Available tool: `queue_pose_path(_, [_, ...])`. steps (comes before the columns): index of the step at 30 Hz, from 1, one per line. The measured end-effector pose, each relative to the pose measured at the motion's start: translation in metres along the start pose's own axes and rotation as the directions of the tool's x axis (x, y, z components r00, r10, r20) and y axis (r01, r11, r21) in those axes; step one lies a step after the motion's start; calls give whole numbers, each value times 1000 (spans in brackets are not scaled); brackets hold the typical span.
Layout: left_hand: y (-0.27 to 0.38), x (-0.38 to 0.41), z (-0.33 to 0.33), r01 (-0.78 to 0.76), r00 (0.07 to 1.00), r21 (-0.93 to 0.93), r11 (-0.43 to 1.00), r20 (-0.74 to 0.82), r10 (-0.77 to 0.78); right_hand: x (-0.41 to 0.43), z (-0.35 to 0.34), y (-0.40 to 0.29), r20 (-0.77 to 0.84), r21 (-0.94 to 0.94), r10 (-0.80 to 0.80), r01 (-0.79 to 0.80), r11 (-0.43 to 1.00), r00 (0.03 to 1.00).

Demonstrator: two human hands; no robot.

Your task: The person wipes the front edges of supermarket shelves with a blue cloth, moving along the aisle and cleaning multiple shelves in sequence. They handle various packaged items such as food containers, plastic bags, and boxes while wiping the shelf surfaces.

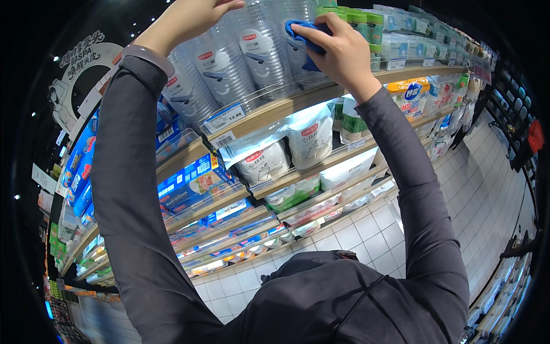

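My right hand (343,51) is closed on a crumpled blue cloth (310,38), which lies against a stack of clear plastic cups at the right of the row. My left hand (195,19) is raised at the top edge, over the upper part of the wrapped stacks of clear plastic cups (223,73); its fingertips are partly cut off, and whether it touches a stack cannot be told. The stacks stand on the top wooden shelf (275,107), behind a low clear guard. A bangle (150,58) is on my left wrist.
Green-lidded containers (365,26) and clear boxed goods (412,47) stand right of the cups. Lower shelves hold white bags of paper cups (309,137) and blue boxes (193,185). A tiled floor (365,236) lies below, with more shelving (498,296) at lower right.
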State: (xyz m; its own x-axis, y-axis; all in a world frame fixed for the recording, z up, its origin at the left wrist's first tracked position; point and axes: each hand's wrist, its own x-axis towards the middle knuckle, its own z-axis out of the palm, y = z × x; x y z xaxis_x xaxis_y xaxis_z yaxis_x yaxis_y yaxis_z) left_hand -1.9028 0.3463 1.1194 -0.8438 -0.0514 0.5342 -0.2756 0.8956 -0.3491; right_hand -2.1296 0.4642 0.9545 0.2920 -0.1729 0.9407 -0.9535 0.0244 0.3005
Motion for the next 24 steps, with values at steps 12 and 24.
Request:
queue_pose_path(12, [17, 6, -4, 174, 980, -108, 979, 116, -161, 5, -13, 6, 71, 336, 274, -281, 899, 959])
queue_pose_path(24, [48, 67, 46, 172, 985, -78, 982, 9, -172, 18, -31, 76, 537, 248, 308, -496, 832, 785])
